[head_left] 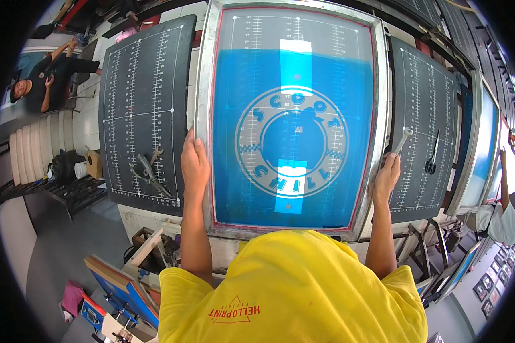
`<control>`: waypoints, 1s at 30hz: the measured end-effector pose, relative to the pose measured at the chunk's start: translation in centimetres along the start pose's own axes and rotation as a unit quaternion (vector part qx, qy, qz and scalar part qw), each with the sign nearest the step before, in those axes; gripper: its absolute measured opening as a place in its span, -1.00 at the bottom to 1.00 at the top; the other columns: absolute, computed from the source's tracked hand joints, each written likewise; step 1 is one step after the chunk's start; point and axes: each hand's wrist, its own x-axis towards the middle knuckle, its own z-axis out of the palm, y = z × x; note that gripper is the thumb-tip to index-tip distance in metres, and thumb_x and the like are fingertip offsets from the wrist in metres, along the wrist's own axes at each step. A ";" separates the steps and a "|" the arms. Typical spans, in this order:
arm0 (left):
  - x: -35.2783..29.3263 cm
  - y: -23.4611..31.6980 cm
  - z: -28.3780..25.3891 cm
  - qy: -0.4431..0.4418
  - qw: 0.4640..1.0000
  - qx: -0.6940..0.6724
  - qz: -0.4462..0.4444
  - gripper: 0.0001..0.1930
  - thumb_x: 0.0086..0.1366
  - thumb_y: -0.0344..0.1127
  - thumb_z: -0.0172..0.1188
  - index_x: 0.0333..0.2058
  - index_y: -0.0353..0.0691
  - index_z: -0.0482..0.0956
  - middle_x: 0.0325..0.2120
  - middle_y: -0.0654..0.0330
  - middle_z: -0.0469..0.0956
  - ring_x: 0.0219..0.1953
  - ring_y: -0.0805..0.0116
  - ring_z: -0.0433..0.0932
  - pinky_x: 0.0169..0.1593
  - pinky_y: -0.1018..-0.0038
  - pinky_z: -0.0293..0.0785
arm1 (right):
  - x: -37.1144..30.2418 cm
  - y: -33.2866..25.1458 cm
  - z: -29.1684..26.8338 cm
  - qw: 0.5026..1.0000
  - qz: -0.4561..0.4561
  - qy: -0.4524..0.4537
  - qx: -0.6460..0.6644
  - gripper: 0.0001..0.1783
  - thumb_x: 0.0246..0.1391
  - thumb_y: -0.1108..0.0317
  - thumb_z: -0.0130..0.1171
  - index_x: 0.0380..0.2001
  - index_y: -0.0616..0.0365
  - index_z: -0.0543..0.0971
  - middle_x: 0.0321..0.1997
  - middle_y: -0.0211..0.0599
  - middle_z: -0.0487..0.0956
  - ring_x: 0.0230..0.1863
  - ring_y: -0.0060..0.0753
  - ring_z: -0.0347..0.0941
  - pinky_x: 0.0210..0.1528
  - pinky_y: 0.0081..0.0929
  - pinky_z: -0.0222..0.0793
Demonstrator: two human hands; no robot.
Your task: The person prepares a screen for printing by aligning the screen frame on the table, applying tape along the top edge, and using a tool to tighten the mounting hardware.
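In front of me lies a screen-printing frame point(208, 103) with metal rails and a blue-coated mesh point(229, 194). The mesh carries a ring-shaped stencil with letters, and two pale strips show through it. My left hand point(195, 171) is closed against the frame's left rail, with some fingers hidden at its outer side. My right hand point(387, 177) is closed round the lower part of a wrench point(404, 139), beside the right rail. The wrench's open jaw points away from me over the dark board on the right.
Dark ruled boards point(117, 120) point(415, 188) flank the frame. Pliers and a wrench point(149, 171) lie on the left one, scissors point(432, 160) on the right. One person point(54, 74) is at far left, another point(503, 217) at far right beside another blue screen point(480, 137).
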 end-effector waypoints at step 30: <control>26.5 3.9 3.8 0.015 0.997 -0.063 0.042 -0.52 0.45 -0.14 -0.23 0.15 -0.40 0.31 0.07 -0.22 0.41 0.16 -0.09 0.36 0.20 0.25 0.24 | 6.3 -5.9 -0.5 0.996 -0.067 -0.012 0.056 -0.69 0.33 0.29 -0.14 -0.34 0.30 0.50 -0.59 -0.45 0.26 -0.51 -0.64 0.14 -0.45 -0.52 0.10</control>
